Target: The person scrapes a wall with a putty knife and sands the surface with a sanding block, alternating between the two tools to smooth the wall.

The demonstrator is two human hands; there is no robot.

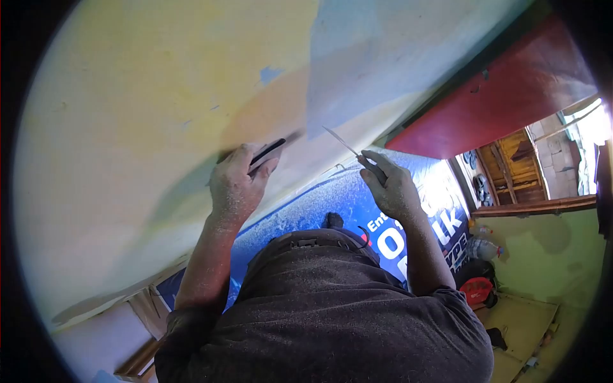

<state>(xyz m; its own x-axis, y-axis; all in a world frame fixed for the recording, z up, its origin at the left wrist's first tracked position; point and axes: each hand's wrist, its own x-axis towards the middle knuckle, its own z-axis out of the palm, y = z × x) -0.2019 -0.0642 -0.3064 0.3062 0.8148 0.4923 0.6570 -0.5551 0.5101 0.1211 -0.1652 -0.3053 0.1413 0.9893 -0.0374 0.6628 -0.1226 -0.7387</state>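
My left hand point(237, 185), coated in pale dust, is closed round a flat, dark-edged tool point(268, 155) close to the wall. Its exact kind is hard to make out. In my right hand point(394, 187), also dusty, is a putty knife point(341, 141) seen nearly edge-on, its thin blade pointing up and left and its handle inside the fingers. The wall point(147, 89) before me is yellowish and cream, with a large light-blue patch and a few small blue spots. Both tools are held apart from each other.
A blue printed banner point(306, 204) covers the floor, sprinkled with pale dust. A red panel point(491, 89) juts in at upper right. Beyond it, a wooden-framed opening shows bright daylight. Plastic bottles point(484, 249) and a red-and-black item point(477, 290) lie by the green wall point(555, 249).
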